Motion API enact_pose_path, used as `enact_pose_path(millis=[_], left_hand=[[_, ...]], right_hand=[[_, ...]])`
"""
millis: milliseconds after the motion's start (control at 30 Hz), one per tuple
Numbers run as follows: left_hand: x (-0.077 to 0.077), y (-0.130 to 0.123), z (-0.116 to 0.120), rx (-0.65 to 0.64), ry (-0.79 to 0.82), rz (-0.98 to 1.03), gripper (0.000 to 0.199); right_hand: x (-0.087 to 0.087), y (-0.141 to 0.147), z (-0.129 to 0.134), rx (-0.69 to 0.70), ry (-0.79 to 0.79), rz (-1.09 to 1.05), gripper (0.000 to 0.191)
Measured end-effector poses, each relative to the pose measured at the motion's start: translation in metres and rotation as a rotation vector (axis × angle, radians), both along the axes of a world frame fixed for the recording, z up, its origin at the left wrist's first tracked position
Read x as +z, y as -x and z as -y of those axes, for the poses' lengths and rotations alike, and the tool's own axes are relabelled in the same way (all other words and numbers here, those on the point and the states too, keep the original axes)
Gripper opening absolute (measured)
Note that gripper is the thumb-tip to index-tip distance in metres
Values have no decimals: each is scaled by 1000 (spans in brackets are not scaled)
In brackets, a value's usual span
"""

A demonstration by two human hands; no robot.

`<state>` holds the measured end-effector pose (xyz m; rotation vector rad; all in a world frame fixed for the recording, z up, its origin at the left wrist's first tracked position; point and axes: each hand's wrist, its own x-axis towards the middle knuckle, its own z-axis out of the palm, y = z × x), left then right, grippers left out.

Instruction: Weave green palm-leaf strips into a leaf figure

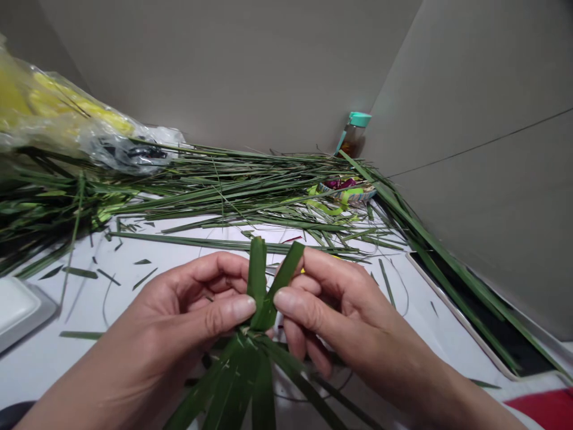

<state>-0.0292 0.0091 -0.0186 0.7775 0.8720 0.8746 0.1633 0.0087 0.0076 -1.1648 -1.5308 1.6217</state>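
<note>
Between my hands is a bundle of green leaf strips [237, 376], gathered at a knot-like middle, with long ends fanning down towards me. Two short strip ends stick up from it, spread in a V. My left hand [197, 298] pinches the left upright strip end [256, 269] at its base, thumb in front and fingers behind. With thumb and forefinger my right hand [331, 298] grips the right strip end [289, 266], which leans to the right. The fingers behind the strips are partly hidden.
Long green blades [224, 185] lie piled across the back. A clear plastic bag [129, 137] sits at left, a teal-lidded bottle [356, 131] at back right. A tablet-like dark device [470, 322] lies right under blades. A white box [22, 310] stands left. Leaf scraps dot the white table.
</note>
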Motion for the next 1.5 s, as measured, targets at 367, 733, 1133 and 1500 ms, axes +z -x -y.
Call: enact_pose_path(millis=[367,733,1133,1500], left_hand=[[-2,2,-1,63,16,-104,29],[4,0,0,154,14,-99,27],[13,-4,-4,136,-61,-57,23],[1,-2,0,81,-161,-167,25]], right_hand=[[-1,3,4,-33,-64,-9,38],[-2,1,1,-16,-75,2,24],[-3,1,-1,-34,-209,38,8],[-8,6,-1,-30,-327,156,13]])
